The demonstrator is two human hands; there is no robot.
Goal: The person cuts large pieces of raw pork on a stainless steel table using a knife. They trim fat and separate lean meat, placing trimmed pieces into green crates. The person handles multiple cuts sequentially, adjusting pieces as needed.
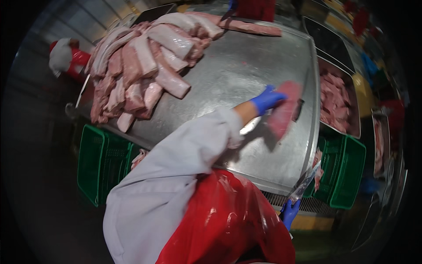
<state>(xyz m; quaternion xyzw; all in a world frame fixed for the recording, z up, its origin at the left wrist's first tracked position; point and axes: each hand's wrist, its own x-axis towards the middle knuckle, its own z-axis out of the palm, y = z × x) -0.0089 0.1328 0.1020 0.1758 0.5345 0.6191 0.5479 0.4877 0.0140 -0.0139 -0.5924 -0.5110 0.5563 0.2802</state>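
My left hand, in a blue glove, reaches out over the metal table and grips one end of a pink slab of meat. The slab is smeared by motion, with its dark shadow on the metal beside it. Low on the right, past the table's near corner, my right hand is closed round the handle of a knife. Its wide blade points up and away, in front of a green crate. A big heap of pale, fatty meat slabs covers the table's far left.
Green crates stand at the left and right below the table. A metal tray of meat pieces borders the right edge. One long meat strip lies at the far edge, near another person's red apron. Another person is at far left.
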